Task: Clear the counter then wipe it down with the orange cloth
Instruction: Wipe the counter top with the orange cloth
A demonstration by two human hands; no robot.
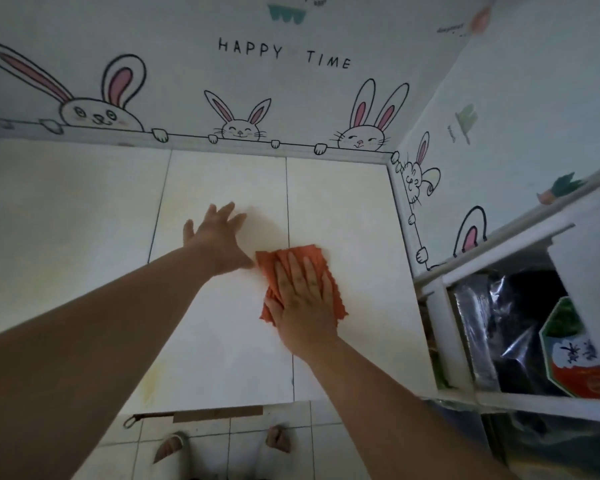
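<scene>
White walls with cartoon rabbit decals (238,124) and the words "HAPPY TIME" enclose the corner, and the pale tiled bench (222,334) fills most of the view below them. Nothing stands on the bench top that shows, so the clearing looks finished and the wiping step is in hand.

Beside the bench's right edge stands a white shelf rack (444,327) holding dark plastic-wrapped goods and a printed packet (568,355); it crowds that edge, so strokes toward it need care.

On the bench, the right hand (303,296) lies flat with its grip spread, palm pressing the orange cloth (305,254) against the tiles near the bench's middle seam, a little right of centre. The left hand (219,237) reaches further toward the back wall, fingers splayed and holding nothing, just left of the cloth; whether it touches the surface I cannot tell.

Yellowish staining shows on the bench's left tiles, so the next move probably calls for sweeping the cloth leftward and toward the back corner with steady downward pressure.
</scene>
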